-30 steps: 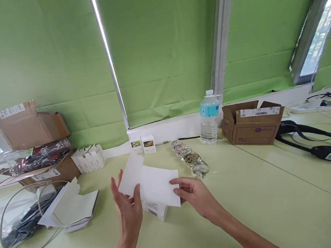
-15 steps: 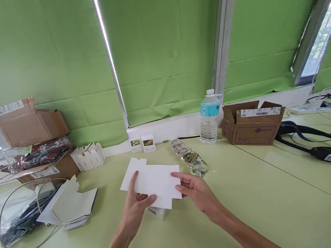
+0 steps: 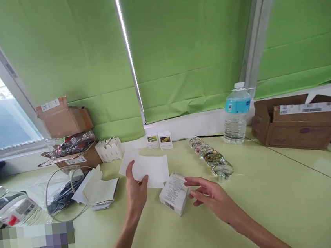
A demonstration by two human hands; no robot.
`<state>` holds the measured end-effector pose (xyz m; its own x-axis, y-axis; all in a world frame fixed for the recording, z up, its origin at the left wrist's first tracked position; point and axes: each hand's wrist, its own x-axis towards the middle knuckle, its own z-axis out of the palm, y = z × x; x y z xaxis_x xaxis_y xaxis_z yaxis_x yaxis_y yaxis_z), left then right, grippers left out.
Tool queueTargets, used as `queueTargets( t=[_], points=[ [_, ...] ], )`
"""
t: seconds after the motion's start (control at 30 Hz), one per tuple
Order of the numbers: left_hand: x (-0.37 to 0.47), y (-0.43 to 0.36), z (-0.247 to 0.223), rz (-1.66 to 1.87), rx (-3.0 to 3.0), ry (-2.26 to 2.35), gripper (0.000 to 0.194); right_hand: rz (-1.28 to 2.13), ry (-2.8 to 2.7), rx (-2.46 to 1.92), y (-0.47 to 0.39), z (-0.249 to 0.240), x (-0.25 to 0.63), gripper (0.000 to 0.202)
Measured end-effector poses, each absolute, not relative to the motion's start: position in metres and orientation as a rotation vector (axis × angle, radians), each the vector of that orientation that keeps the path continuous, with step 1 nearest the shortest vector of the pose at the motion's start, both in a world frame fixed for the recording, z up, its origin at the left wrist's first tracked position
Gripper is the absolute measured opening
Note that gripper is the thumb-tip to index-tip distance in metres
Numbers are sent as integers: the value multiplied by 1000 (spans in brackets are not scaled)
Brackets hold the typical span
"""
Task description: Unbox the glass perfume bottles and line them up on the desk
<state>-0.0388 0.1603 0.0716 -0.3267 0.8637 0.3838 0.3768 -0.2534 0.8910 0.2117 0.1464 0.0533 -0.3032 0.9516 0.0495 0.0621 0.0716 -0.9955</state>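
Note:
My left hand pinches a blank white card sheet with stepped, cut-out edges, which looks like a flat, unfolded carton. A small white box covered in fine print, with a barcode on its near side, lies on the table just right of the sheet. Beside that box is my right hand, its fingers apart and holding nothing. Its fingertips are close to the box's right edge; whether they touch it I cannot tell.
Several round shiny tins lie in an overlapping row. Behind stand two small picture boxes, white cartons, a water bottle and an open cardboard box. Folded white sheets and bagged cables lie left.
My right hand has let go of the white sheet and moved beside the printed box. The left hand has shifted the sheet left, uncovering the box. The view has turned left.

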Motion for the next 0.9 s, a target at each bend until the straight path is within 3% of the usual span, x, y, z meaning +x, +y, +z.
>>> queueTargets(
  t=[0.1, 0.27, 0.47, 0.63, 0.9],
  points=[
    [-78, 169, 76, 1642, 1601, 1873, 64, 1328, -1520, -1073, 147, 55, 212, 44],
    [-139, 171, 90, 1551, 1705, 2282, 37, 1345, -1542, -1088, 149, 51, 212, 45],
    [-189, 154, 94, 1585, 1654, 2531, 37, 1313, -1666, -1167, 142, 57, 209, 49],
    [-212, 144, 80, 1186, 1682, 2935, 36, 1299, -1709, -1233, 140, 56, 208, 54],
    [-213, 143, 72, 926, 1925, 2908, 29, 1320, -1760, -1233, 151, 43, 212, 51]
  ],
)
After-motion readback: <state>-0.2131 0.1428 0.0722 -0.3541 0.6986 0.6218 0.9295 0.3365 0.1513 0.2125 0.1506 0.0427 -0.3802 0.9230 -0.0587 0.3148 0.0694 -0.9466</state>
